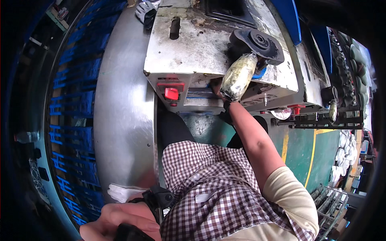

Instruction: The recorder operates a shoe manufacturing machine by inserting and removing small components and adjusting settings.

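Observation:
My right arm reaches forward to the machine (185,48), a worn white metal housing. The right hand (216,87) goes into the recess below its top, behind a bulky handle (239,78) wrapped in clear and yellowish film. Only a bit of skin shows there, so its fingers are hidden. A black strap circles that wrist. At the lower left, close to my body, my left hand (114,219) is bent with curled fingers. A black object (134,233) lies against them, cut off by the lower edge; its kind is unclear. White cloth or a glove (120,193) lies beside this hand.
A steel worktop (124,100) runs along my left, with blue slatted racks (76,108) beyond. A red switch (171,93) projects from the machine's front. A grey and black glove (145,13) lies at the far end. Another machine (311,76) and a wire rack (333,205) stand to the right.

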Demonstrator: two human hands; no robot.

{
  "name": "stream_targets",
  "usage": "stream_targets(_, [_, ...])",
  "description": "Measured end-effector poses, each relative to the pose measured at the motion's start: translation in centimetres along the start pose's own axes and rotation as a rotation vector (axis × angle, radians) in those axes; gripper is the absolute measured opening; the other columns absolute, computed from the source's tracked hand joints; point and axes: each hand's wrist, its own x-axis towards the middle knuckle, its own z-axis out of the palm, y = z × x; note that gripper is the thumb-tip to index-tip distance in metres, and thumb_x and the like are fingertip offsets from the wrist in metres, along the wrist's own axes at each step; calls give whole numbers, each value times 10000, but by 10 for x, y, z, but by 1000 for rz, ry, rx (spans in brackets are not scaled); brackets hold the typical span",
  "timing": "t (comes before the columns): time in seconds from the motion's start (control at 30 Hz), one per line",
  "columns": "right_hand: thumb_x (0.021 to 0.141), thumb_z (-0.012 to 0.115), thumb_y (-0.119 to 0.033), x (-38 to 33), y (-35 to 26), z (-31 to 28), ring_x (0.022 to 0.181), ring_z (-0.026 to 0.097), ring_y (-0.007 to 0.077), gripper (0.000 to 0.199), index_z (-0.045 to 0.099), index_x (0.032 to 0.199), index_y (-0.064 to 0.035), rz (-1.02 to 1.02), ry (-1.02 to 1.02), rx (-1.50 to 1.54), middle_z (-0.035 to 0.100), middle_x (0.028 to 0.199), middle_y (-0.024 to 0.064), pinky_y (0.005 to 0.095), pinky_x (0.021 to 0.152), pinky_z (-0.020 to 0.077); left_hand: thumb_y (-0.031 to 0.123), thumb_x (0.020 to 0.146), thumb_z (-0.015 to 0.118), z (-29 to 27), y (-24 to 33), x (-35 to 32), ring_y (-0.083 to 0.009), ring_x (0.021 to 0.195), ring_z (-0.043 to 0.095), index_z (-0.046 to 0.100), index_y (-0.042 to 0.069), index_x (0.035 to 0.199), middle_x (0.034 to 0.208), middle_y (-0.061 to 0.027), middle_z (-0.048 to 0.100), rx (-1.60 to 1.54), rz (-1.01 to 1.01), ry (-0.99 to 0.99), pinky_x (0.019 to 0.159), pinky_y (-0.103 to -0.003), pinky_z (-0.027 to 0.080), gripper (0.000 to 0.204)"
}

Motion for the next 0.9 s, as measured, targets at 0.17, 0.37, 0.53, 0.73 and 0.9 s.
stream_targets(0.17, [878,567,-334,24,78,25,1277,429,271,580,406,1348,-36,59,83,41,442,1392,148,347,1040,352,86,836,664,11,0,6,-153,672,431,543,234,1215,1048,-74,474,-46,72,50,629,-233,384,424])
stream_targets(0.37, [870,459,-335,28,36,30,1123,548,307,431,591,1201,-92,-213,180,-455,592,1216,132,406,983,403,73,833,664,5,-1,3,-112,710,430,550,223,1204,1035,-55,485,9,128,112,627,-227,368,416])
stream_targets(0.53, [898,407,-406,36,39,27,1227,446,283,488,499,1288,-127,-55,172,-332,484,1327,109,382,1038,336,57,828,661,3,5,6,-130,790,459,542,196,1211,1082,-46,496,-29,51,41,620,-244,386,424])
stream_targets(0.73, [916,373,-490,41,37,24,1310,375,259,570,421,1371,-151,-6,23,-313,395,1435,90,367,1086,282,72,819,665,7,4,11,-248,892,502,506,163,1241,1193,-43,489,119,99,0,611,-312,438,460])
stream_targets(0.9, [906,395,-490,42,37,26,1278,413,269,565,446,1350,-145,-10,45,-235,430,1404,100,375,1064,311,88,831,661,-6,0,6,-256,802,512,499,164,1243,1123,-109,463,-16,171,-54,623,-303,431,450])
